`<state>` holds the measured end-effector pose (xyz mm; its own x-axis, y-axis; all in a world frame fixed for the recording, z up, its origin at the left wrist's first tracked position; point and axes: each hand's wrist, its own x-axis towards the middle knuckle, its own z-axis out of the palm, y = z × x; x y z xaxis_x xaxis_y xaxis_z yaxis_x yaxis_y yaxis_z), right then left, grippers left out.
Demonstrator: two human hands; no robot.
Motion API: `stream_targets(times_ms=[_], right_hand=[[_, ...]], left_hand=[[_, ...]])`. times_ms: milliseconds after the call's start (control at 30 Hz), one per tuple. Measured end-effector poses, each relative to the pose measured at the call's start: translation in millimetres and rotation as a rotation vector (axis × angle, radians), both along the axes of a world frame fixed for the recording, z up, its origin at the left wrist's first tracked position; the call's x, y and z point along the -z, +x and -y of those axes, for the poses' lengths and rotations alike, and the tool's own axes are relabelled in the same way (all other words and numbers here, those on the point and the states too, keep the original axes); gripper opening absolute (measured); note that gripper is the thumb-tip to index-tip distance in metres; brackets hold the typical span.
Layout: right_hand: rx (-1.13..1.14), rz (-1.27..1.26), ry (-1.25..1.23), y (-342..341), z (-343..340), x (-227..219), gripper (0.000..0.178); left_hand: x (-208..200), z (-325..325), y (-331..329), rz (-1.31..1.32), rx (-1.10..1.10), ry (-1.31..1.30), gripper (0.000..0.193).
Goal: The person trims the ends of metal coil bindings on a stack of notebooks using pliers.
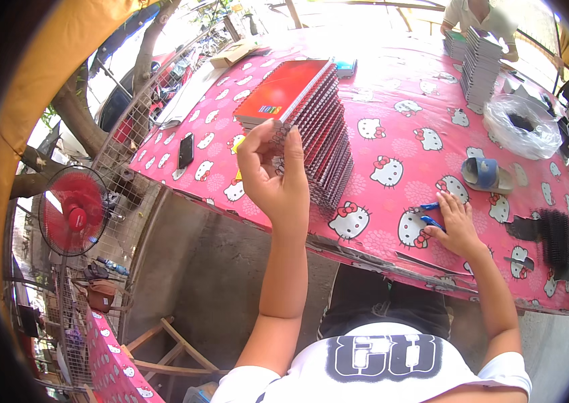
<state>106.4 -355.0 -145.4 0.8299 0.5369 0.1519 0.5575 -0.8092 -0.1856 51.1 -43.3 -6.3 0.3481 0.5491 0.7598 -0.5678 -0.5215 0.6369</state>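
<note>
A tall stack of red-covered spiral notebooks [291, 91] stands on the table, its dark wire coils facing right and toward me. At the near corner of the top notebook is my left hand [274, 171], its fingers curled and its thumb raised close to the forefinger. It pinches the coil edge there; the exact spot is partly hidden by the fingers. My right hand [457, 227] rests low on the table around blue-handled pliers [428, 207]. The two handles poke out between thumb and fingers, while the rest of the tool is covered.
A pink patterned cloth covers the table [392, 138]. Beyond the right hand lie a blue slipper-shaped thing [486, 174], a clear plastic bag [521, 126] and a bundle of black coils [556, 245]. A black phone [186, 150] lies left. Across the table, a person sits behind another notebook stack [480, 70].
</note>
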Motion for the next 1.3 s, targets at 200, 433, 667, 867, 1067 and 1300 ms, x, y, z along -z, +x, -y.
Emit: stream_targets(times_ms=[200,433,667,867,1067,1300], right_hand=[[-0.12,-0.038,0.295,4.4,-51.2,-61.6,0.034],[-0.343,0.148,0.558,-1.9,-146.7,-174.3,0.045],[-0.307,0.378,0.461,-8.3,-168.2,-178.7,0.047],[-0.253,0.441,0.392,-15.6,-166.1,-182.9,0.047],[-0.342,0.38,0.428,-2.4,-165.6,-187.4,0.048],[-0.27,0.326,0.293,9.3,-167.8,-193.8,0.064]], left_hand=[[-5.7,-1.8,-0.3,-0.038,-0.006,0.026,0.021],[-4.8,-5.3,-12.8,-0.05,0.103,-0.094,0.02],[-3.4,1.7,-15.6,-0.039,0.117,-0.147,0.022],[-1.3,1.7,-15.7,-0.007,0.111,-0.123,0.023],[-0.5,0.3,-14.9,-0.017,0.071,-0.08,0.022],[0.1,-0.6,-15.0,-0.027,0.014,-0.087,0.022]])
